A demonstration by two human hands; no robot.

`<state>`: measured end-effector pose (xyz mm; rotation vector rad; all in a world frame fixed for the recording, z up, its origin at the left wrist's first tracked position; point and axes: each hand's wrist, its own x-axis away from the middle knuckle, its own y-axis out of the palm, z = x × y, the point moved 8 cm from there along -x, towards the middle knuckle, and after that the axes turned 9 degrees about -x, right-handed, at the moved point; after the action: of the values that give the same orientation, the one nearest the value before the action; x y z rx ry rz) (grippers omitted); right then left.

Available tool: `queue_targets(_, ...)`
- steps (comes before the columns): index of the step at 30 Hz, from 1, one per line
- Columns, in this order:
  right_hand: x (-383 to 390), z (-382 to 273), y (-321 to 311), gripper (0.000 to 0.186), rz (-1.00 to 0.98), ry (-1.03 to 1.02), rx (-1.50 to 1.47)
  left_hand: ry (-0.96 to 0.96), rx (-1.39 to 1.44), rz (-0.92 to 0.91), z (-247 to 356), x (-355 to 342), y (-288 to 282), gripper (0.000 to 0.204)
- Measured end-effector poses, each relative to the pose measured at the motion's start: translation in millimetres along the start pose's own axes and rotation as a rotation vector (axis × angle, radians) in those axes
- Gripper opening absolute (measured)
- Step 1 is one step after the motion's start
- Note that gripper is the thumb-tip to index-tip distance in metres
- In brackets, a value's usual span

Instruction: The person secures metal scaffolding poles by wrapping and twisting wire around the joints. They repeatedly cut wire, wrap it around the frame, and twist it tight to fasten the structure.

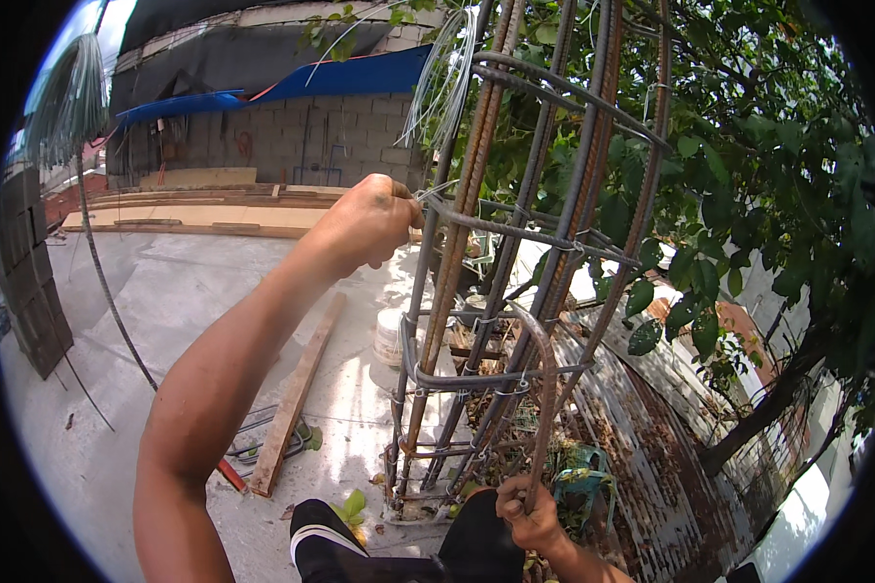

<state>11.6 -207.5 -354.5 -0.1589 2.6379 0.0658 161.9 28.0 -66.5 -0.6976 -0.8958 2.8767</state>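
A tall cage of ribbed steel rebar (469,146) stands upright before me, its vertical bars ringed by several bent stirrups (515,231). My left hand (384,219) is raised at the cage's left corner, its fingers pinched on a thin tie wire (439,190) beside a stirrup. Low at the front right, my right hand (530,515) is wrapped round the lower end of a brown steel bar with a hooked top (546,389). That hook curves over beside the cage's lower stirrups. A bundle of loose tie wires (452,73) hangs from the upper left of the cage.
A wooden plank (299,394) lies on the concrete floor (204,321), near bent steel pieces. Behind the cage stands a white bucket (389,335). Corrugated metal sheets (642,457) and a leafy tree (749,194) crowd the right. Stacked boards (224,216) lie along the back; concrete blocks (31,282) stand left.
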Motion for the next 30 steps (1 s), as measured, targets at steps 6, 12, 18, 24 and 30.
queue_targets(6, -18.5, -15.3, 7.4, 0.032, -0.030, 0.102, -0.088, -0.098, -0.054, -0.325, 22.6, -10.1, -9.6, 0.017)
queue_targets(12, -35.4, -27.5, 24.8, 0.034, -0.064, 0.138, -0.238, -0.190, -0.180, -0.208, 36.1, -16.3, -13.3, 0.017)
queue_targets(18, -37.6, -34.2, 29.2, 0.037, -0.089, 0.120, -0.223, -0.191, -0.210, -0.284, 28.8, -15.4, -24.5, 0.021)
queue_targets(24, -46.7, -26.3, 28.2, 0.042, -0.104, 0.131, -0.237, -0.221, -0.383, -0.215, 34.5, -15.5, -16.3, 0.020)
queue_targets(30, -44.8, -16.8, 28.0, 0.035, -0.111, 0.121, -0.284, -0.158, 0.485, -0.344, 5.6, -2.9, -1.5, 0.020)
